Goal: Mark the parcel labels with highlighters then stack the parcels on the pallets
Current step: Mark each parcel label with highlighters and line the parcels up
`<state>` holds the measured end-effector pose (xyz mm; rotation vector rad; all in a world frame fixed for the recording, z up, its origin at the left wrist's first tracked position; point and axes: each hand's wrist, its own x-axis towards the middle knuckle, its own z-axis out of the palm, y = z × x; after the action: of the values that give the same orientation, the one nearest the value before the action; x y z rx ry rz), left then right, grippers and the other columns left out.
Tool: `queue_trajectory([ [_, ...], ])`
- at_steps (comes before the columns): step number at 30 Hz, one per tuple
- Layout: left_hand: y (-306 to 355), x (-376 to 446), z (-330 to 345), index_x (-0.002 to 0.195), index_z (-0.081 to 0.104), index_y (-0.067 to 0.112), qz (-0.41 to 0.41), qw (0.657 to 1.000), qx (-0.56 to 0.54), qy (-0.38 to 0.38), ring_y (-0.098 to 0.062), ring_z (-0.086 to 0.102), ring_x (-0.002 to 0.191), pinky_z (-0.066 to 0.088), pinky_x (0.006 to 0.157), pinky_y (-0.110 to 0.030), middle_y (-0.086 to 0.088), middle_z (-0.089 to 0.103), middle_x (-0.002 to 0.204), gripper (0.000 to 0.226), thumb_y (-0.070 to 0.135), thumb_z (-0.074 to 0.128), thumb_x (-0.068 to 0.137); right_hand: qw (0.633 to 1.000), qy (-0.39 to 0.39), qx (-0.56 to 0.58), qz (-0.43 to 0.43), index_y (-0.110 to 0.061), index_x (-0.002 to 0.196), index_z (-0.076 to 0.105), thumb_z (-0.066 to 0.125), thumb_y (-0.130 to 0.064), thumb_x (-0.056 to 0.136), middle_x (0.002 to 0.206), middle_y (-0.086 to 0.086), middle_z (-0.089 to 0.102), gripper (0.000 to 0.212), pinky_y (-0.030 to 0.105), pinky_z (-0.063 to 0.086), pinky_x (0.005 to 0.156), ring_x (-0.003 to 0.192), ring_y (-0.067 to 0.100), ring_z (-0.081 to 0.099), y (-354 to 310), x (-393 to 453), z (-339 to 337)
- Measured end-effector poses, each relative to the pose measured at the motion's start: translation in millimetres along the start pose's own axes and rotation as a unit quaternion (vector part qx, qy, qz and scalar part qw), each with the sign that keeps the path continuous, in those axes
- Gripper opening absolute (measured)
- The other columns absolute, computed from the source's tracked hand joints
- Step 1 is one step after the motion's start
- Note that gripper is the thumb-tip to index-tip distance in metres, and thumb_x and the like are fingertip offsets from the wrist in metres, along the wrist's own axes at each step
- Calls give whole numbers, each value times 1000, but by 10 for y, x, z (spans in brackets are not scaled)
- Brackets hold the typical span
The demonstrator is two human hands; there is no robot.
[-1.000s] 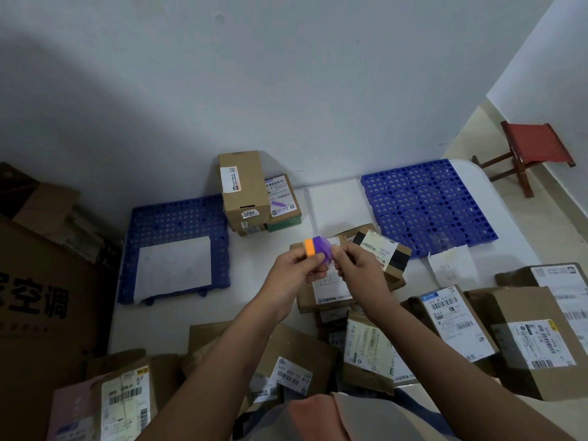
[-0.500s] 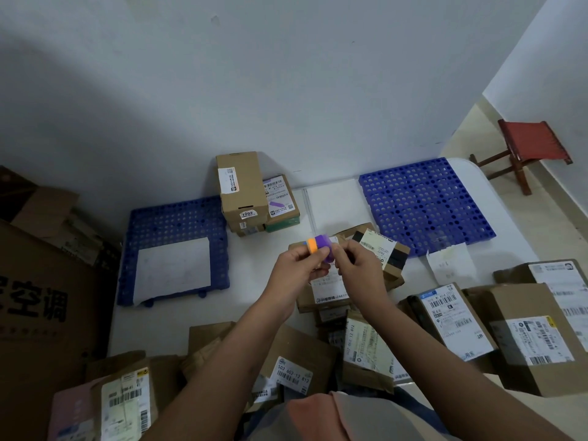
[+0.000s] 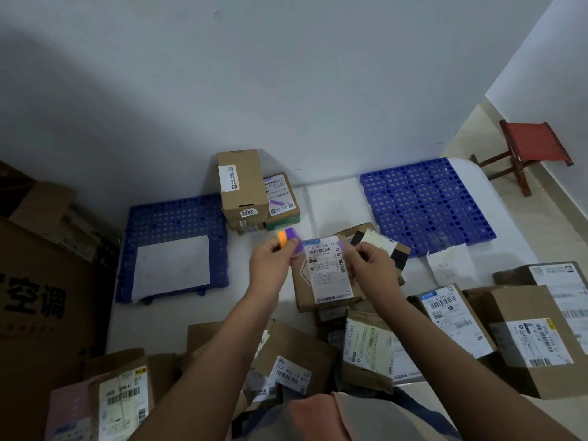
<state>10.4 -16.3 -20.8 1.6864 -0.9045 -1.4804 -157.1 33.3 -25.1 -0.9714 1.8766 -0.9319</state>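
Highlighters (image 3: 288, 239), orange and purple, sit pinched in the left hand (image 3: 270, 265). Right hand (image 3: 370, 268) fingers pinch a small purple cap (image 3: 342, 246), a labelled parcel (image 3: 327, 278) just below them.

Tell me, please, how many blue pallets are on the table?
2: the left pallet, a white sheet lying on it, and the right pallet by the far wall.

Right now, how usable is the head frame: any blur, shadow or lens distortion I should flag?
Head view: wide-angle bending shows along the wall edges; a broad soft shadow darkens the left wall and the boxes below it. The purple cap at the right hand is smeared by motion, while the left hand and highlighters stay fairly sharp. The centre parcel's label looks slightly washed out, its small print unreadable.
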Motion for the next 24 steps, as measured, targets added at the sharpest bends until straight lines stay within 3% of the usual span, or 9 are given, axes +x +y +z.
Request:
queue_trajectory([
  [4,-118,51,-154,102,69,24,-32,999,32,26,-14,60,97,44,83,-30,5,68,102,12,29,69,91,992,-89,-70,58,-11,82,66,60,-34,96,74,1,65,28,24,52,63,65,10,61,211,-38,85],
  [9,-299,-11,-154,111,70,20,-61,996,61,-10,-8,58,89,41,81,-28,4,69,101,21,28,69,91,985,-104,-120,65,-11,80,69,62,-38,94,75,1,70,31,35,60,72,67,12,66,323,11,227],
  [12,-364,-14,-143,116,71,17,-67,994,83,-27,-13,60,98,44,84,-29,0,71,112,28,29,69,91,982,-92,-154,61,-11,77,69,63,-41,93,72,2,70,35,38,60,72,67,15,67,325,66,269],
  [19,-410,4,-145,120,69,16,-75,992,94,-32,-19,59,109,46,89,-31,0,68,116,33,30,69,91,930,-95,-353,50,-19,69,62,55,-54,93,71,-1,66,43,30,54,62,66,14,64,225,170,288],
  [24,-434,13,-145,114,71,19,-76,990,111,-39,-17,60,107,50,99,-39,0,69,113,27,31,69,91,901,-147,-400,78,-15,84,66,54,-57,93,77,-1,64,45,24,39,51,65,12,59,110,285,235],
])
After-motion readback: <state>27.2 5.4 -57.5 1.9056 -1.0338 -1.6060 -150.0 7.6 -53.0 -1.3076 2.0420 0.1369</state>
